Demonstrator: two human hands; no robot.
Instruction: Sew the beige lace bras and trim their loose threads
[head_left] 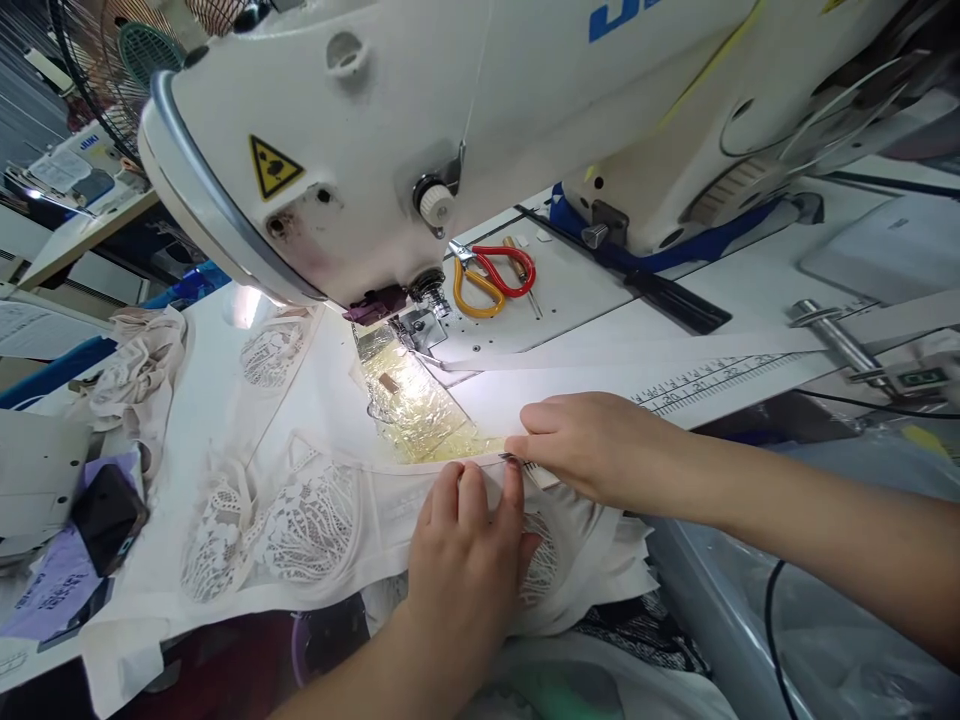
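Note:
A pale lace bra (309,520) lies along the front edge of the white sewing table, its right part hanging over. My left hand (465,560) is on the bra's band, fingers bent over the upper edge and pressing the fabric, with the thumb at the side. Just right of it, my right hand (581,440) is closed in a pinch at the same edge. A small metal tool with a thin dark tip (508,457) sticks out between the hands, mostly hidden by the right fingers; its kind is unclear. Above the band lies shiny yellowish film (416,400) under the needle area.
A white sewing machine (360,170) fills the top. Red-and-orange-handled scissors (495,280) lie on its bed. More lace pieces (139,380) and a dark phone (109,515) are at left. A clear plastic bag (810,560) and a metal tape guide (844,345) are at right.

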